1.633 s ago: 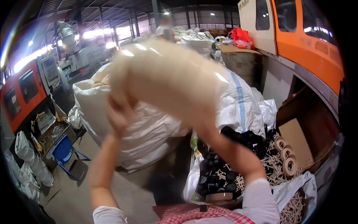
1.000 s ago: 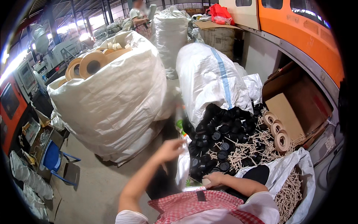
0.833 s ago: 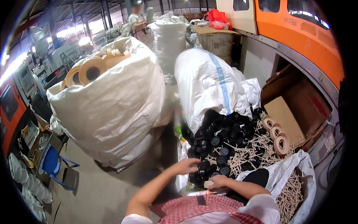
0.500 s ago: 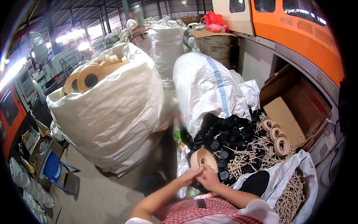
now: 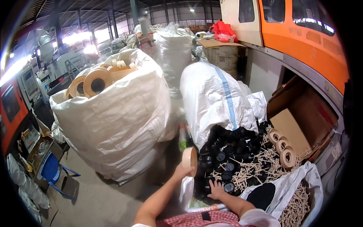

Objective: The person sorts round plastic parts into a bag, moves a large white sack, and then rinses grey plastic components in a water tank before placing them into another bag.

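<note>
My left hand [image 5: 183,171] is closed on the rim of a tan plastic ring [image 5: 189,159], a wide, short-walled part tipped on edge at the left of the heap. To its right, my right hand [image 5: 216,190] lies low over round black plastic parts [image 5: 229,166], its fingers apart; whether it touches one of them I cannot tell. Pale peg-like plastic pieces [image 5: 245,168] lie scattered across the black heap. More tan rings [image 5: 288,157] rest in a row at the heap's right, leaning by a cardboard flap.
On the left stands a big white woven sack [image 5: 117,125] full of tan rings. A white bag with a blue stripe [image 5: 211,94] lies behind the black parts. Near right, another sack [image 5: 312,178] holds pale pegs. A blue chair [image 5: 50,168] and an orange machine [image 5: 314,45] flank the area.
My hands have parted. The left has carried the ring leftward and turned it on edge; the right has let go and moved down to the black parts. The view has shifted slightly.
</note>
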A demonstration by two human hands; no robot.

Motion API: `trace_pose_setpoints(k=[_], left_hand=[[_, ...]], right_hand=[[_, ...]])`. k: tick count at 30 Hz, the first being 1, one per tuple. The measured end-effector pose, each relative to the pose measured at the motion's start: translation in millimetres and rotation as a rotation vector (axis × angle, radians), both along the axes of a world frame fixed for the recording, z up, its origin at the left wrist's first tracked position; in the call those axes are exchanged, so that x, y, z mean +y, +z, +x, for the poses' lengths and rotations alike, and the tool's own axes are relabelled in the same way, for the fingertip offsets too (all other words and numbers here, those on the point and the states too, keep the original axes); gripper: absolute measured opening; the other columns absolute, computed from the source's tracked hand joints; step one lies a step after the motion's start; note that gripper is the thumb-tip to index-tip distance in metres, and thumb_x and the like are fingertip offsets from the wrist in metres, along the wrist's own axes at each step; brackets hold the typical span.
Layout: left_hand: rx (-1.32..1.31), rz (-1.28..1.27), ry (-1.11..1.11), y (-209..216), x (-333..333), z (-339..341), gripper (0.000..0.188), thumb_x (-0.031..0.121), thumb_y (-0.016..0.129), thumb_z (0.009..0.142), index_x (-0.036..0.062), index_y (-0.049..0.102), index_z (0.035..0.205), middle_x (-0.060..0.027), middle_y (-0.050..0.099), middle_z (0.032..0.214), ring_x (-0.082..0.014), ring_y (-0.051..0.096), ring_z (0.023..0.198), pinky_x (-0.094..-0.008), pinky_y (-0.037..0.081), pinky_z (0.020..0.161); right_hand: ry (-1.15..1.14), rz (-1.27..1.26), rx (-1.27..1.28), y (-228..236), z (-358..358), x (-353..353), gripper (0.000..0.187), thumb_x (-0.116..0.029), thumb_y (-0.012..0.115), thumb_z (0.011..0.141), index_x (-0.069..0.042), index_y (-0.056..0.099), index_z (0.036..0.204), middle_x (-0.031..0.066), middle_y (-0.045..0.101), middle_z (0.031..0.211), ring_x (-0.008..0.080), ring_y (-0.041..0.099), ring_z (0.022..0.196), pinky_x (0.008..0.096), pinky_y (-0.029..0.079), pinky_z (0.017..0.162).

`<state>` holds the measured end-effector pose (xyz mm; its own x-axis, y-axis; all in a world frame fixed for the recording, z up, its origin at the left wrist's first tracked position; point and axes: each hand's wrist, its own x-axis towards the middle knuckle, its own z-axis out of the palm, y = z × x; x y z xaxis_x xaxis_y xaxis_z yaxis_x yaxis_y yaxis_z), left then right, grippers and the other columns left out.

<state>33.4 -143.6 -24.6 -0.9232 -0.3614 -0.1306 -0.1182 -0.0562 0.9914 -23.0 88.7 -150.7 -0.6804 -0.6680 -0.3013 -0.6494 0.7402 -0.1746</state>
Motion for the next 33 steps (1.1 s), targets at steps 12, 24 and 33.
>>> trace_pose_setpoints(k=[12,24,33], left_hand=[[-0.005,-0.082,-0.078,6,20,-23,0.053,0.024,0.071,0.071,0.0037,0.051,0.116,-0.007,0.059,0.102,-0.0155,0.056,0.093,-0.0307,0.046,0.079],[-0.089,-0.163,-0.473,0,55,-15,0.05,0.018,0.069,0.076,0.0033,0.048,0.12,-0.0065,0.059,0.103,-0.0148,0.058,0.09,-0.0291,0.047,0.078],[-0.079,0.158,-0.555,-9,56,-15,0.056,0.027,0.068,0.078,0.004,0.046,0.123,-0.0055,0.057,0.107,-0.0139,0.055,0.097,-0.0279,0.045,0.082]], right_hand=[[-0.233,-0.173,-0.033,5,-33,-14,0.045,-0.034,0.072,0.069,-0.01,0.058,0.105,0.0123,0.059,0.102,0.0326,0.048,0.108,0.0425,0.04,0.09],[-0.24,-1.111,-0.204,43,-15,-32,0.026,-0.017,0.06,0.078,0.001,0.05,0.094,0.0374,0.018,0.135,0.0513,0.027,0.122,0.0471,0.027,0.102],[-0.347,-0.889,-0.479,70,-22,9,0.046,-0.023,0.071,0.073,-0.005,0.042,0.104,0.0182,0.048,0.111,0.0311,0.055,0.095,0.0398,0.05,0.074]])
